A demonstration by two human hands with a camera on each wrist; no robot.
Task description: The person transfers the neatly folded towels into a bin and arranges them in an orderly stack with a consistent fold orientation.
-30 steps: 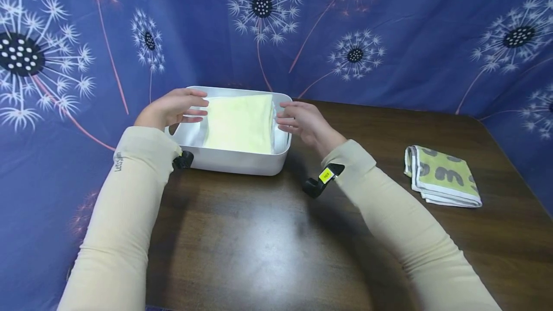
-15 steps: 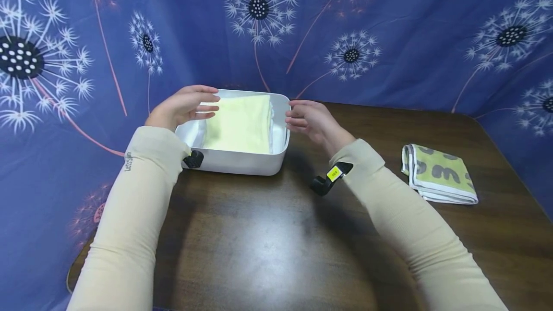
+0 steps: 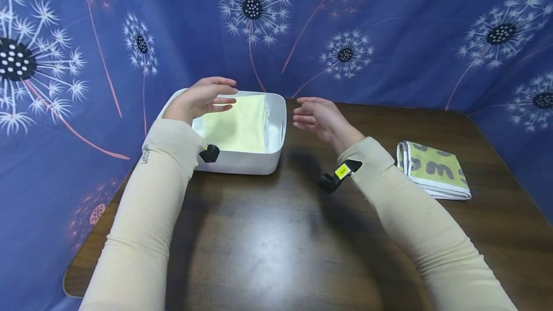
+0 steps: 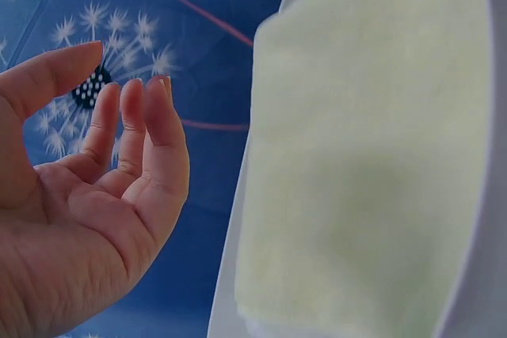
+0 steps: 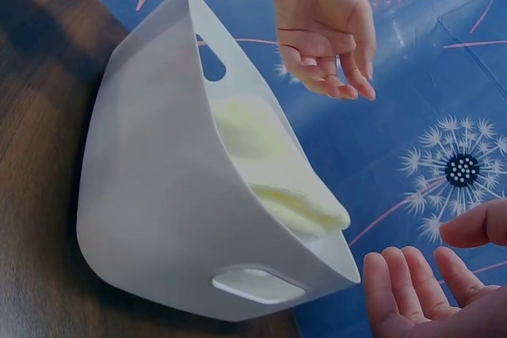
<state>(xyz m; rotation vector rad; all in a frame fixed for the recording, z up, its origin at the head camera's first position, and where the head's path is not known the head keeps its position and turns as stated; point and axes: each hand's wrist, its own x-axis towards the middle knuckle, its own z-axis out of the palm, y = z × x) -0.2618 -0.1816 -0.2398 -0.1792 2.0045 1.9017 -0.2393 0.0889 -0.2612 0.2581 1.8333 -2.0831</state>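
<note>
A pale yellow folded towel [image 3: 237, 126] lies inside a white plastic bin [image 3: 242, 163] at the back left of the table. My left hand [image 3: 203, 99] hovers over the bin's left part with relaxed fingers, holding nothing. In the left wrist view that hand [image 4: 103, 187] appears apart from the towel [image 4: 364, 156]. To the right of the bin, my right hand [image 3: 321, 119] hangs in the air, its fingers loosely bent and nothing in them. The right wrist view shows the bin [image 5: 158, 156] from its side, with a handle hole [image 5: 257, 284] in the end wall.
A second folded towel [image 3: 436, 169], green with grey shapes and a white border, lies on the right of the brown wooden table [image 3: 268, 234]. Behind the table hangs a blue cloth [image 3: 181, 28] with dandelion prints.
Both hands have moved to the right. The left hand now covers more of the bin, and the right hand has come away from the bin's right edge. The towel stays in the bin.
</note>
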